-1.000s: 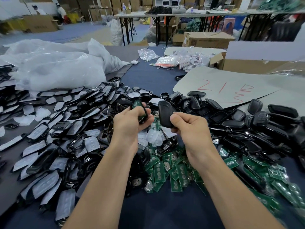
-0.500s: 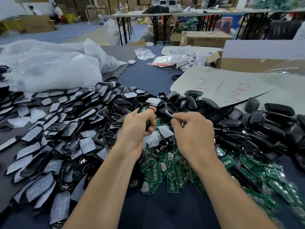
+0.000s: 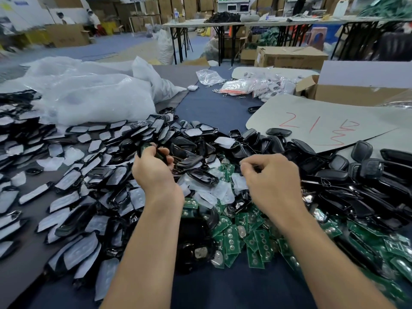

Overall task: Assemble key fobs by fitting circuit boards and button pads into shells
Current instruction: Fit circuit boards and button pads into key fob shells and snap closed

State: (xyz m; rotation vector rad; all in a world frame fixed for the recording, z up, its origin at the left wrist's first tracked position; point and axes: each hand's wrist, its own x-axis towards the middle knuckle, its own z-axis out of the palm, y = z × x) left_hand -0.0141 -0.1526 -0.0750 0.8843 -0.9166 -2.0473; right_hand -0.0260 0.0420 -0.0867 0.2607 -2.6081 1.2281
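The left hand [image 3: 153, 170] has its grip curled round a dark shell [image 3: 160, 155] with a trace of green showing in it, its long axis slanting from far-left to near-right. The right hand [image 3: 272, 177] has its fingers curled close, but I cannot tell whether that grip pinches anything. Translucent button pads [image 3: 223, 192] lie on the bench [image 3: 223, 291] between the hands. They are nearer the right hand, so that hand looks better placed to fetch one.

Assembly workshop: table [image 3: 223, 112] heaped with fob shells [image 3: 334, 175], circuit boards [image 3: 256, 241]; cardboard boxes [image 3: 289, 56], folding tables [image 3: 223, 25] behind.
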